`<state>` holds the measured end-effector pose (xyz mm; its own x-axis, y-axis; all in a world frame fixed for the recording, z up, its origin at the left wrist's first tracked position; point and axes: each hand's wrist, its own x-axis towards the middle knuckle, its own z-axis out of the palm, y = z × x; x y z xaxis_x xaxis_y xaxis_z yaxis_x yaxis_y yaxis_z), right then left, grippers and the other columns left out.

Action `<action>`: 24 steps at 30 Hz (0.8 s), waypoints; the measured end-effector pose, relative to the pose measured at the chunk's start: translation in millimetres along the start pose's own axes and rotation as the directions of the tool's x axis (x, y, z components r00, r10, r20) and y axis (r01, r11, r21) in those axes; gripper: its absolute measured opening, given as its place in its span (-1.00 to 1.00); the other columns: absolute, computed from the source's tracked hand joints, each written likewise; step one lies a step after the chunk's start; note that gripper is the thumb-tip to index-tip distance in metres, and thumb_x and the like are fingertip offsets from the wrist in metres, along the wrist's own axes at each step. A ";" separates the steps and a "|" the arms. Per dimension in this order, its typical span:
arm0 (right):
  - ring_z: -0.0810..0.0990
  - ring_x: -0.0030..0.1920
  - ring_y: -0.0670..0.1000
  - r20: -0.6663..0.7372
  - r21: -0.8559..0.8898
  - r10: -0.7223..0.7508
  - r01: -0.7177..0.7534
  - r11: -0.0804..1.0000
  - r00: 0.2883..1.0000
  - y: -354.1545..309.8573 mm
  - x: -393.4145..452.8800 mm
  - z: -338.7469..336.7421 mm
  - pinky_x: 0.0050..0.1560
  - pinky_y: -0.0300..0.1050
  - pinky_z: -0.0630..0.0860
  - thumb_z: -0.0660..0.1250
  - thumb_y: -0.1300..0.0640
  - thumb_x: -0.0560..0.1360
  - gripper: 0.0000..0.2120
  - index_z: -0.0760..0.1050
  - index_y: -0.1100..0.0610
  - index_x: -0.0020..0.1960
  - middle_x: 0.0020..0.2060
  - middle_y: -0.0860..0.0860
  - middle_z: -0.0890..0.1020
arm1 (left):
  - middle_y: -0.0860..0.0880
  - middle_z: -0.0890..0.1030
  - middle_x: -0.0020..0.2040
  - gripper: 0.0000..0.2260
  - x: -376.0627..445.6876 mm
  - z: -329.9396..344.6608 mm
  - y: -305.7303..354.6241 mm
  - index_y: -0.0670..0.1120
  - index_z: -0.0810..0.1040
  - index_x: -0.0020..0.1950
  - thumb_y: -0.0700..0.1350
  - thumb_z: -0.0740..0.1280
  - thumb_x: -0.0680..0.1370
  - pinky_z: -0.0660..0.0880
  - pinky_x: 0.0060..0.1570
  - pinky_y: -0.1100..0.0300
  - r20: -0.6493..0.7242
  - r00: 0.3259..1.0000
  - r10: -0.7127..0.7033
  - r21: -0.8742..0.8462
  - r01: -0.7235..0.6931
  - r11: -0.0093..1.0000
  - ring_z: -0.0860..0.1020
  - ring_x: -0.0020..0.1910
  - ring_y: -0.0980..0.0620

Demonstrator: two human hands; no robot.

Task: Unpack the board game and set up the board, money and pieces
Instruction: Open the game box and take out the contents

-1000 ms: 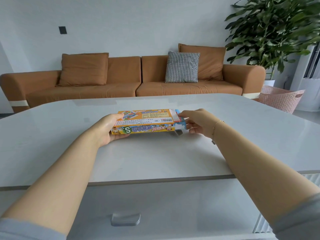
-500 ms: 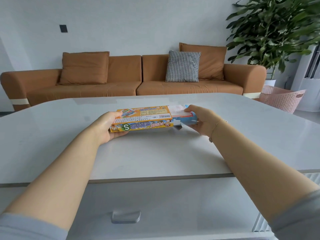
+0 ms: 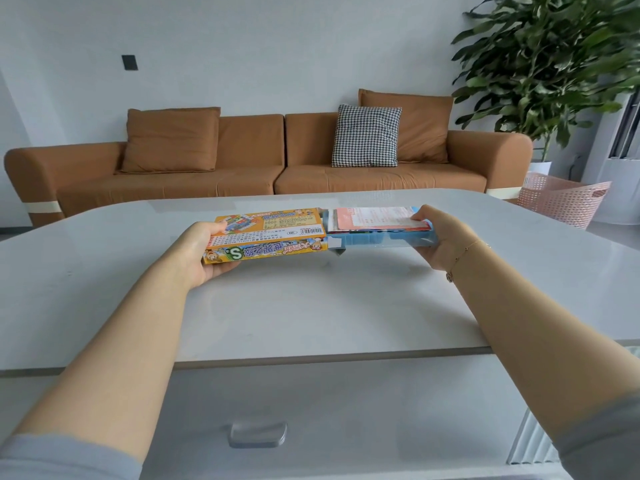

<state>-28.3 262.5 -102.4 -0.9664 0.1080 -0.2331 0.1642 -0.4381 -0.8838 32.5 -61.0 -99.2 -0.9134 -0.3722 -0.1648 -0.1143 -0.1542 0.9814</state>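
Left hand: fingers curled round left end of orange box, above table.
Right hand: grips blue tray, half out rightward.
Long axis: left-right, between both hands.

One game box, one blue tray, two hands. One sofa with three cushions. One plant, one basket.
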 end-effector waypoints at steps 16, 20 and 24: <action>0.49 -0.38 0.04 -0.223 -0.410 -0.248 0.140 0.901 0.943 -4.4 6.1 -22.6 -0.39 -0.22 0.40 0.34 0.14 0.45 -0.79 0.30 0.13 -0.22 -0.27 0.08 0.47 | -0.04 0.63 0.08 -0.60 -1.5 3.2 8.8 -0.04 0.46 0.23 0.08 0.41 0.47 0.61 -0.22 0.05 -0.129 0.937 0.326 -0.052 -0.334 0.941 0.64 -0.07 0.00; 0.38 -0.33 0.09 -0.149 -0.765 -0.414 0.161 0.624 0.898 6.0 16.5 -22.1 -0.35 -0.15 0.28 0.29 0.09 0.46 -0.78 0.33 0.19 -0.23 -0.32 0.09 0.38 | 0.09 0.65 -0.05 -0.70 -23.2 11.9 34.1 0.06 0.53 0.06 0.15 0.42 0.41 0.55 -0.02 0.08 -0.164 0.576 0.801 0.380 -0.713 0.590 0.62 -0.02 0.04; 0.49 -0.08 0.24 -0.059 -0.931 -0.467 0.120 0.344 0.882 14.6 21.0 -21.9 -0.19 -0.11 0.34 0.24 -0.06 0.43 -0.70 0.37 0.18 -0.26 -0.22 0.16 0.48 | 0.06 0.65 0.08 -0.63 -48.0 30.4 51.6 0.12 0.54 0.25 0.12 0.37 0.46 0.51 -0.01 0.08 0.126 0.379 0.917 0.671 -0.713 0.202 0.59 0.04 0.03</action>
<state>-41.9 277.9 -129.1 -0.9179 0.3522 0.1829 0.1247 0.6934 -0.7097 58.6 -23.3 -37.7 -0.5000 -0.1669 0.8498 0.3662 0.8485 0.3821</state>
